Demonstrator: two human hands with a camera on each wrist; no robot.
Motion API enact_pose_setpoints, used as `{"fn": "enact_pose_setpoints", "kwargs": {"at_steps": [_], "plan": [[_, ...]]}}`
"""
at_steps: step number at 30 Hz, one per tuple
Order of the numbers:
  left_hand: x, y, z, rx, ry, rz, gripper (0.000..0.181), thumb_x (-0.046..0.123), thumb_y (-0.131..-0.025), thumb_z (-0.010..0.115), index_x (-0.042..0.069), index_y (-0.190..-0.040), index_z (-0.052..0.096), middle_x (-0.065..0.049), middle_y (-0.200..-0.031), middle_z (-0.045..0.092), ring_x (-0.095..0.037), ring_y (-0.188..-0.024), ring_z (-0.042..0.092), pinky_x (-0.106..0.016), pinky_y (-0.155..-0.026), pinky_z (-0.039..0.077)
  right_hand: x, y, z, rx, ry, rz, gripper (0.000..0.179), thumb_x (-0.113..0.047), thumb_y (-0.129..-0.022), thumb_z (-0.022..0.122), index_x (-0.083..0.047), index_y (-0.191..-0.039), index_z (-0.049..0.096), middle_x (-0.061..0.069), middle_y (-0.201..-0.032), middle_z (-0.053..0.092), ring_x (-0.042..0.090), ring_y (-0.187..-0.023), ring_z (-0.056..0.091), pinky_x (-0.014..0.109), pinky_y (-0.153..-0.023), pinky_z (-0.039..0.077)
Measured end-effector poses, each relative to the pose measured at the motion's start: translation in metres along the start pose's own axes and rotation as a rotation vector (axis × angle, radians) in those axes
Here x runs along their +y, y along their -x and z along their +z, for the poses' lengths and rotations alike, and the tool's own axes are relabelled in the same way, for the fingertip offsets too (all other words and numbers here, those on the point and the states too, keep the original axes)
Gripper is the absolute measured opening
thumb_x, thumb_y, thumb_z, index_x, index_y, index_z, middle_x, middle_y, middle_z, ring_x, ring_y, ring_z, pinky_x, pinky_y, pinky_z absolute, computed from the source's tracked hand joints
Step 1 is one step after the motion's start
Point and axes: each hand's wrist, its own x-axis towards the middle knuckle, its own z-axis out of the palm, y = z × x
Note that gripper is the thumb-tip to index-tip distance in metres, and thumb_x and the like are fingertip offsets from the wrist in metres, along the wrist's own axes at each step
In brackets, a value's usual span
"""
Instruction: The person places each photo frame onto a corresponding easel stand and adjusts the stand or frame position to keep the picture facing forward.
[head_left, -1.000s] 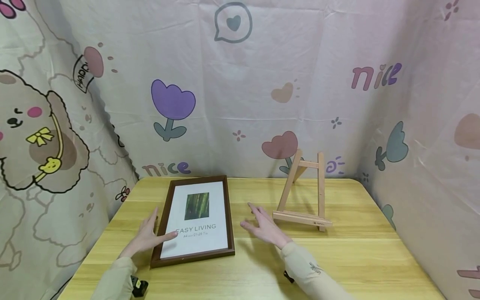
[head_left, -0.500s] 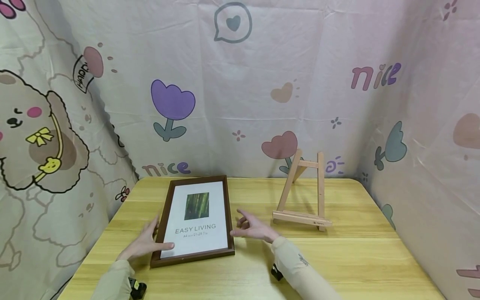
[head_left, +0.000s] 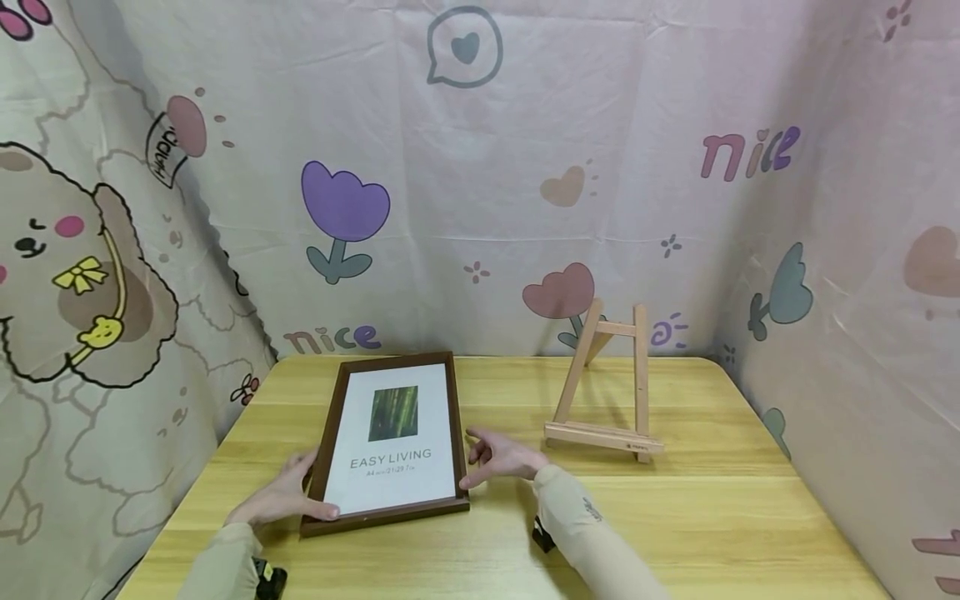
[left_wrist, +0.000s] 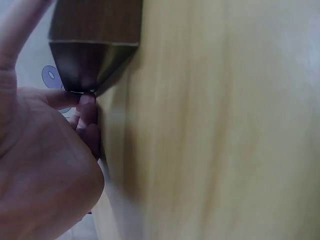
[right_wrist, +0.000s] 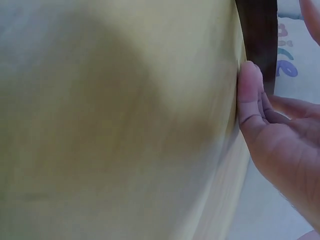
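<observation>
Two beige sleeves [head_left: 600,533] reach in over the worktop [head_left: 720,517]. Of the hands, the left one [head_left: 281,493] holds a brown picture frame [head_left: 390,516] near its lower left corner, thumb on the front; the right one [head_left: 506,458] has its thumb at the frame's right edge and some fingers curled, but whether it grips cannot be told. The frame lies face up on the worktop's left half. Well apart, to its right, stands a wooden easel [head_left: 600,432]; behind hangs a patterned cloth [head_left: 465,183]
</observation>
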Motion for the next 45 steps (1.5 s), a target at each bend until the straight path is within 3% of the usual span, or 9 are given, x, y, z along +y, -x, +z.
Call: {"fn": "enact_pose_setpoints", "kwargs": {"at_steps": [5, 16, 19, 22, 26, 33, 38, 41, 45], "plan": [[-0.003, -0.001, 0.001, -0.002, 0.022, 0.022, 0.133, 0.04, -0.071, 0.09, -0.013, -0.156, 0.003, -0.041, -0.148, 0.015, -0.06, -0.134, 0.026, -0.078, -0.106, 0.033, -0.001, -0.002, 0.004, -0.007, 0.078, 0.011, 0.108, -0.011, -0.074, 0.088, 0.003, -0.158, 0.022, 0.007, -0.108, 0.059, 0.016, -0.094, 0.053, 0.024, -0.084, 0.049], [-0.006, -0.002, 0.003, -0.007, 0.001, 0.047, 0.136, 0.039, -0.068, 0.092, -0.014, -0.155, 0.002, -0.041, -0.147, 0.015, -0.061, -0.134, 0.024, -0.079, -0.105, 0.032, -0.007, -0.002, 0.015, 0.02, 0.217, 0.06, 0.116, -0.017, -0.07, 0.092, 0.0, -0.159, 0.02, 0.006, -0.116, 0.056, 0.019, -0.101, 0.053, 0.038, -0.096, 0.052], [-0.005, -0.002, 0.002, -0.011, 0.002, 0.04, 0.137, 0.04, -0.067, 0.092, -0.014, -0.155, 0.002, -0.041, -0.147, 0.016, -0.061, -0.134, 0.024, -0.079, -0.106, 0.031, -0.008, -0.002, 0.017, 0.028, 0.224, 0.074, 0.116, -0.017, -0.07, 0.092, 0.0, -0.159, 0.02, 0.014, -0.131, 0.055, 0.026, -0.116, 0.055, 0.047, -0.108, 0.049], [-0.004, -0.002, 0.003, -0.017, 0.004, 0.032, 0.137, 0.041, -0.068, 0.092, -0.014, -0.155, 0.001, -0.04, -0.148, 0.014, -0.06, -0.135, 0.023, -0.078, -0.106, 0.031, -0.008, -0.001, 0.017, 0.037, 0.235, 0.087, 0.117, -0.018, -0.069, 0.093, -0.002, -0.16, 0.02, 0.022, -0.151, 0.045, 0.036, -0.136, 0.047, 0.055, -0.118, 0.039], [-0.006, -0.002, 0.003, -0.01, 0.0, 0.049, 0.136, 0.04, -0.068, 0.091, -0.013, -0.156, 0.002, -0.04, -0.148, 0.014, -0.06, -0.135, 0.023, -0.078, -0.106, 0.032, -0.008, 0.0, 0.017, 0.04, 0.258, 0.097, 0.118, -0.023, -0.069, 0.093, -0.004, -0.16, 0.021, 0.023, -0.16, 0.034, 0.041, -0.146, 0.037, 0.059, -0.121, 0.034], [-0.008, -0.001, 0.005, -0.003, -0.012, 0.057, 0.135, 0.04, -0.07, 0.091, -0.011, -0.157, 0.002, -0.04, -0.148, 0.015, -0.062, -0.134, 0.023, -0.079, -0.104, 0.033, -0.008, 0.001, 0.016, 0.045, 0.308, 0.089, 0.119, -0.027, -0.068, 0.093, -0.006, -0.16, 0.022, 0.02, -0.151, 0.044, 0.037, -0.137, 0.047, 0.056, -0.117, 0.041], [-0.008, 0.0, 0.005, 0.003, -0.021, 0.048, 0.135, 0.042, -0.069, 0.09, -0.011, -0.157, 0.002, -0.039, -0.148, 0.015, -0.061, -0.135, 0.022, -0.079, -0.104, 0.033, -0.007, 0.002, 0.016, 0.05, 0.32, 0.103, 0.12, -0.031, -0.068, 0.093, -0.009, -0.161, 0.02, 0.02, -0.156, 0.04, 0.038, -0.141, 0.043, 0.058, -0.118, 0.038], [-0.008, 0.0, 0.005, -0.004, -0.017, 0.037, 0.135, 0.041, -0.07, 0.09, -0.009, -0.157, -0.001, -0.04, -0.151, 0.01, -0.062, -0.138, 0.017, -0.081, -0.105, 0.029, -0.006, 0.003, 0.016, 0.053, 0.301, 0.102, 0.121, -0.03, -0.069, 0.093, -0.011, -0.162, 0.019, 0.021, -0.16, 0.036, 0.04, -0.145, 0.039, 0.059, -0.119, 0.036], [-0.006, 0.0, 0.005, -0.026, -0.007, 0.011, 0.137, 0.042, -0.073, 0.088, -0.005, -0.158, -0.008, -0.043, -0.156, -0.002, -0.066, -0.142, 0.001, -0.086, -0.107, 0.016, -0.004, 0.002, 0.014, 0.05, 0.265, 0.075, 0.121, -0.027, -0.069, 0.093, -0.01, -0.162, 0.016, 0.016, -0.141, 0.053, 0.031, -0.127, 0.054, 0.052, -0.113, 0.045]]}}
